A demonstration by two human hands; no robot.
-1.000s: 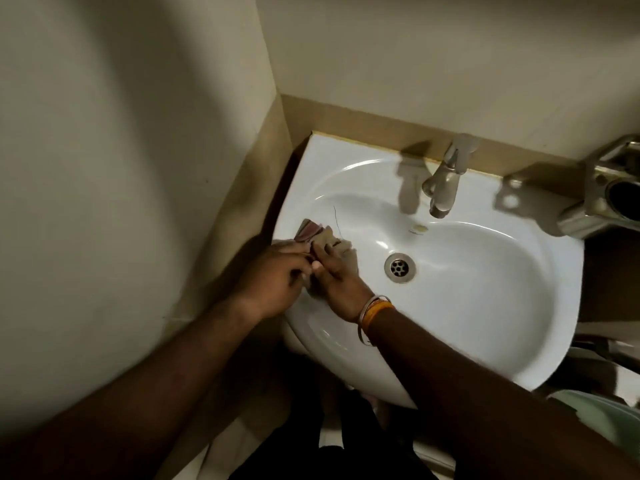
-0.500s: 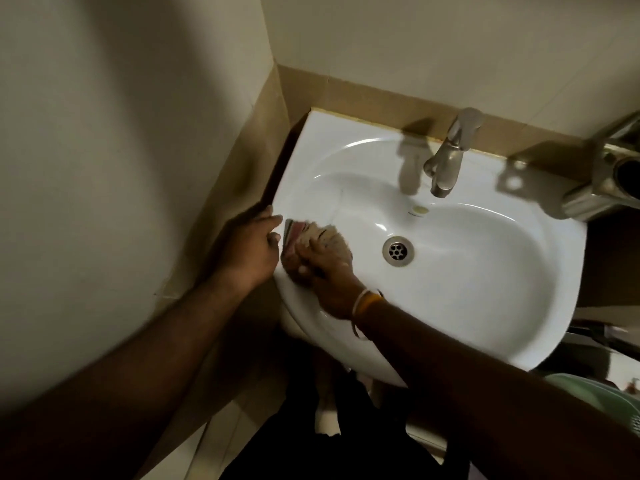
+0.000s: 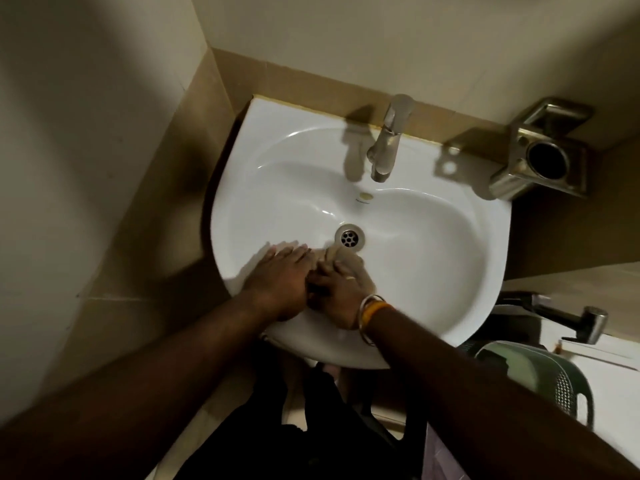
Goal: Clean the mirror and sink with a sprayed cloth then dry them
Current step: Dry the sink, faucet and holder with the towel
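Sink [image 3: 433, 271] white, wall-mounted in corner. Both hands inside basin at near-left slope, side by side, touching. Left hand [image 3: 277, 278] lies flat w/ fingers straight on porcelain, holding nothing. Right hand [image 3: 337, 289] presses beige cloth [image 3: 341, 256] vs basin, just near side of drain [image 3: 349, 237]; fingers spread over it. Tap [image 3: 386, 147] at back edge; metal holder [image 3: 543, 157] on wall to right.

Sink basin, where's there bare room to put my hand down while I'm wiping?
The right half of the sink, between the drain and the right rim, is bare. So is the back left slope, left of the faucet. The near left is crowded: the left hand and right hand press the cloth there.
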